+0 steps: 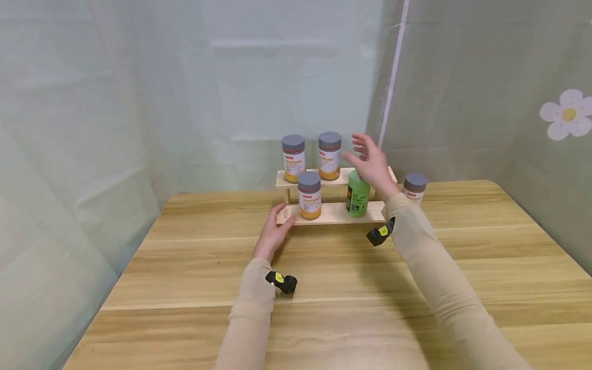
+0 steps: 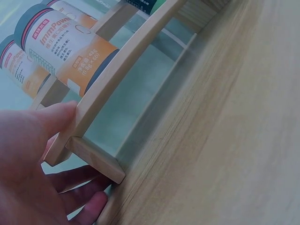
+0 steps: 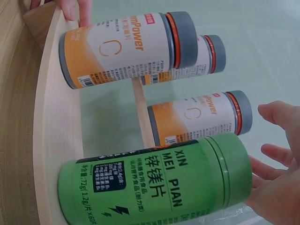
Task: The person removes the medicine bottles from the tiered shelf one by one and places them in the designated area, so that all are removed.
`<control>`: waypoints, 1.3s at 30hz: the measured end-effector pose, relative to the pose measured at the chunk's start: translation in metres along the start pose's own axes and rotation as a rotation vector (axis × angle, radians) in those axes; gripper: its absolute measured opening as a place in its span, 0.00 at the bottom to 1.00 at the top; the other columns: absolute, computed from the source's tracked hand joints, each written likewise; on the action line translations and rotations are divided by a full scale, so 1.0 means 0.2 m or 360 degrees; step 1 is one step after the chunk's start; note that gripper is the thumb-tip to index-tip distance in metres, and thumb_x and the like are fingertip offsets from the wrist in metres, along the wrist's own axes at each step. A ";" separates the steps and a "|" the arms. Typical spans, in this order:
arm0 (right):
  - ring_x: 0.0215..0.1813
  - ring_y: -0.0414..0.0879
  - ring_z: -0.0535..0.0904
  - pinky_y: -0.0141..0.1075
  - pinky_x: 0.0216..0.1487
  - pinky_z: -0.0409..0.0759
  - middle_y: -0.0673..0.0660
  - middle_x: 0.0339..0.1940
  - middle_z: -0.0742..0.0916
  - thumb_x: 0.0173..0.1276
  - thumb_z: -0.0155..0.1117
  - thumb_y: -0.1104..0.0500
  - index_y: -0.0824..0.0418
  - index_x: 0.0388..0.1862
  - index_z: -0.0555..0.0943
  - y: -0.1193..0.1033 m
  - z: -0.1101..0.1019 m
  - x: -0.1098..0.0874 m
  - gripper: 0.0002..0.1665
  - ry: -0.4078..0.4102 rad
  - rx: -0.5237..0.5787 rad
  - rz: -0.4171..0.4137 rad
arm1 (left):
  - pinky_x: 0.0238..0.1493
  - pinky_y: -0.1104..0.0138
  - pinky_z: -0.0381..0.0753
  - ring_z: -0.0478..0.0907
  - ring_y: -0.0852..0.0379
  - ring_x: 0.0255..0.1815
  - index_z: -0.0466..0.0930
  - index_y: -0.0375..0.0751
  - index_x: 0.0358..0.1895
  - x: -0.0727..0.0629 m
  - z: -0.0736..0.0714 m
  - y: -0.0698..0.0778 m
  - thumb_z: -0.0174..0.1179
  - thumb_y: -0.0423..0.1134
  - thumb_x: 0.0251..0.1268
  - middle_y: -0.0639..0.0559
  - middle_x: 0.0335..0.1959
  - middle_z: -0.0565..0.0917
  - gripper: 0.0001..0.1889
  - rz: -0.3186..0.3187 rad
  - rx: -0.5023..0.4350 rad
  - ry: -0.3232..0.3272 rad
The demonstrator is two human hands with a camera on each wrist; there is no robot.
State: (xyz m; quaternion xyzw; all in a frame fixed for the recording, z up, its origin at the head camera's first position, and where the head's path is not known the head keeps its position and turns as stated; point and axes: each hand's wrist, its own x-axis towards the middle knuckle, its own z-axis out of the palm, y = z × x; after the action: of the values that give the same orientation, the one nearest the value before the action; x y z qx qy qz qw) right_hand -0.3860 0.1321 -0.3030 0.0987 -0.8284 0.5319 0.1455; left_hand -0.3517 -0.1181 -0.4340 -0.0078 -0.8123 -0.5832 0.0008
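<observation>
The tabletop (image 1: 330, 335) carries a two-tier wooden rack (image 1: 332, 212) near its far edge. The right sleeve (image 1: 442, 284) extends forward from the near side and partly covers a spare bottle (image 1: 414, 185), which stands on the tabletop just beside the rack's right end.

The left hand (image 1: 274, 234) grips the left end of the lower shelf, thumb against the board and the other fingers round the end beside the support leg. The right hand (image 1: 373, 166) holds nothing; thumb and fingers are spread apart. The two hands are well apart.

Governing relation: the green bottle (image 1: 357, 196) stands upright toward the right end of the lower shelf, long axis vertical, directly below and slightly left of the right palm. The right hand is the nearer. Its forearm reaches forward and inward, wrist above the shelf, fingers directed up and left toward the right-hand upper bottle (image 1: 330, 157). Contact between palm and green cap cannot be confirmed, as the hand overlaps the cap in the head view.

A second upper bottle (image 1: 294, 160) stands to the left; a lower bottle (image 1: 310, 196) stands near the left hand. All grey lids are on.
</observation>
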 end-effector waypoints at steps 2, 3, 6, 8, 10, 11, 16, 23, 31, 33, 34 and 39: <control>0.73 0.56 0.67 0.46 0.75 0.63 0.61 0.72 0.71 0.69 0.62 0.54 0.57 0.73 0.62 0.00 0.01 0.01 0.36 0.0005 -0.0007 -0.0017 | 0.78 0.48 0.51 0.54 0.41 0.78 0.58 0.49 0.74 0.00 0.00 0.00 0.56 0.47 0.70 0.41 0.77 0.58 0.31 0.0006 -0.0001 0.0005; 0.73 0.56 0.67 0.47 0.75 0.63 0.61 0.72 0.71 0.69 0.63 0.54 0.58 0.73 0.62 0.00 0.02 0.01 0.36 0.0008 -0.0008 -0.0028 | 0.78 0.49 0.51 0.54 0.41 0.77 0.58 0.49 0.73 0.00 0.00 0.00 0.56 0.47 0.70 0.41 0.76 0.59 0.31 0.0010 -0.0003 0.0006; 0.72 0.58 0.67 0.49 0.75 0.63 0.63 0.71 0.71 0.69 0.63 0.55 0.59 0.73 0.62 0.00 0.04 0.03 0.36 0.0008 -0.0004 -0.0057 | 0.78 0.49 0.51 0.55 0.42 0.77 0.58 0.48 0.73 0.00 0.00 0.00 0.56 0.47 0.70 0.42 0.76 0.59 0.31 0.0017 -0.0010 0.0009; 0.72 0.58 0.67 0.49 0.75 0.63 0.62 0.72 0.71 0.69 0.63 0.55 0.58 0.73 0.62 0.00 0.05 0.03 0.37 0.0004 0.0001 -0.0062 | 0.78 0.49 0.52 0.55 0.42 0.77 0.59 0.48 0.73 0.00 0.00 0.00 0.57 0.46 0.70 0.42 0.76 0.59 0.31 0.0021 -0.0017 0.0011; 0.72 0.59 0.67 0.49 0.75 0.63 0.63 0.72 0.71 0.69 0.63 0.55 0.59 0.73 0.62 0.00 0.06 0.04 0.37 -0.0004 0.0001 -0.0073 | 0.78 0.50 0.52 0.56 0.42 0.77 0.59 0.48 0.73 0.00 0.00 0.00 0.57 0.46 0.70 0.41 0.76 0.60 0.31 0.0019 -0.0029 0.0011; 0.72 0.59 0.67 0.49 0.75 0.63 0.63 0.72 0.71 0.68 0.63 0.55 0.59 0.73 0.62 -0.01 0.07 0.04 0.37 -0.0007 -0.0003 -0.0076 | 0.77 0.50 0.52 0.57 0.42 0.76 0.59 0.48 0.73 -0.01 0.01 0.00 0.57 0.46 0.70 0.41 0.76 0.60 0.31 0.0016 -0.0034 0.0011; 0.72 0.59 0.67 0.49 0.75 0.63 0.63 0.71 0.71 0.68 0.63 0.54 0.60 0.72 0.62 -0.01 0.10 0.05 0.37 0.0019 -0.0034 -0.0093 | 0.77 0.50 0.53 0.57 0.42 0.76 0.59 0.49 0.73 -0.01 0.02 -0.01 0.58 0.46 0.69 0.41 0.76 0.61 0.31 -0.0002 -0.0041 0.0009; 0.72 0.57 0.67 0.47 0.73 0.65 0.61 0.72 0.70 0.67 0.64 0.53 0.59 0.72 0.62 -0.02 0.12 0.08 0.38 0.0043 -0.0089 -0.0053 | 0.77 0.50 0.53 0.57 0.42 0.76 0.59 0.50 0.73 0.00 0.02 -0.01 0.58 0.47 0.69 0.42 0.76 0.61 0.31 -0.0013 -0.0038 0.0018; 0.72 0.56 0.66 0.49 0.70 0.68 0.60 0.73 0.69 0.67 0.64 0.51 0.56 0.74 0.59 -0.07 0.15 0.12 0.40 0.0006 -0.0078 0.0026 | 0.77 0.49 0.52 0.56 0.43 0.77 0.59 0.51 0.73 -0.01 0.02 0.00 0.58 0.47 0.69 0.43 0.76 0.60 0.32 -0.0025 -0.0034 0.0008; 0.72 0.57 0.66 0.50 0.70 0.69 0.61 0.73 0.68 0.67 0.64 0.51 0.55 0.75 0.58 -0.07 0.14 0.12 0.41 -0.0001 -0.0084 0.0055 | 0.77 0.49 0.53 0.56 0.43 0.77 0.58 0.51 0.73 -0.01 0.03 0.00 0.58 0.47 0.69 0.43 0.76 0.60 0.32 -0.0021 -0.0034 0.0001; 0.72 0.57 0.66 0.50 0.70 0.69 0.61 0.73 0.68 0.67 0.64 0.51 0.55 0.75 0.57 -0.08 0.14 0.13 0.41 -0.0003 -0.0088 0.0070 | 0.77 0.49 0.53 0.56 0.43 0.77 0.58 0.51 0.73 -0.01 0.03 0.01 0.57 0.47 0.69 0.43 0.76 0.60 0.32 -0.0018 -0.0032 -0.0002; 0.71 0.58 0.67 0.50 0.69 0.70 0.62 0.74 0.67 0.67 0.64 0.50 0.55 0.75 0.56 -0.06 0.13 0.13 0.42 -0.0011 -0.0065 0.0123 | 0.77 0.50 0.53 0.57 0.43 0.76 0.59 0.50 0.73 -0.01 0.04 0.01 0.58 0.47 0.69 0.42 0.76 0.61 0.32 0.0000 -0.0016 -0.0006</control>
State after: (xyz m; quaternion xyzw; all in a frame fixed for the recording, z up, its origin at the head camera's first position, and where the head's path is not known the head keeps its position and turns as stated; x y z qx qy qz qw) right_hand -0.4108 0.1030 -0.2933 0.0656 -0.8427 0.5198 0.1239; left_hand -0.3505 -0.1103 -0.4345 -0.0088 -0.8094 -0.5872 -0.0008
